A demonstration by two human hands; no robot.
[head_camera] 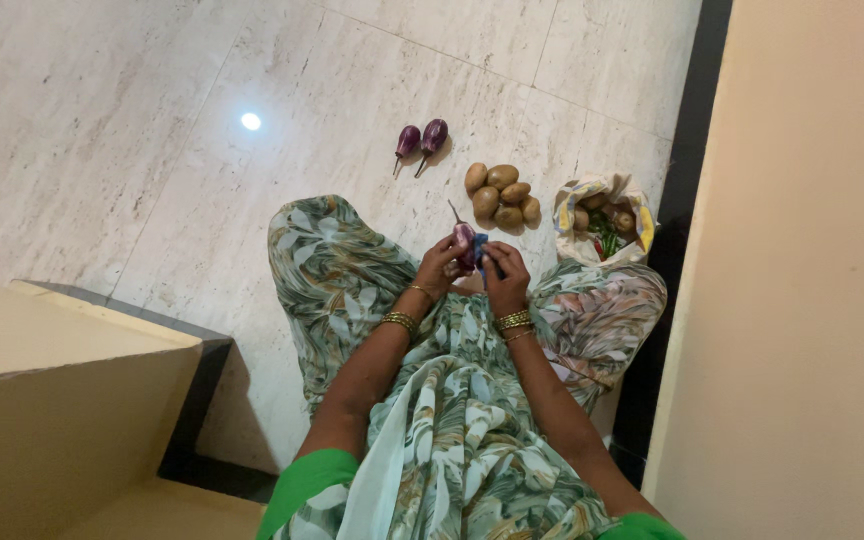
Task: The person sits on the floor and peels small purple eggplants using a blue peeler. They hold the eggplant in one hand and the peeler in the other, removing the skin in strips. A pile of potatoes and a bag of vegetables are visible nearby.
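Held: 1 small purple stemmed brinjal (464, 240), clamped in left hand (439, 268), above the lap.
Right hand (505, 278): closed on 1 small blue tool (480, 246) touching that brinjal.
Potato pile (502, 195): about 6 brown potatoes, just beyond hands.
Loose brinjals (421, 140): 2, beyond the pile's left.
Cloth bag (604, 220): 1, right of pile, against the dark floor edge.
Open room: pale marble floor (132, 150) left of pile.

A pale marble-tiled floor (132, 130) is seen. Two purple brinjals (421, 140), a heap of potatoes (501, 195) and an open cloth bag of vegetables (603, 220) are laid directly on it, near each other.
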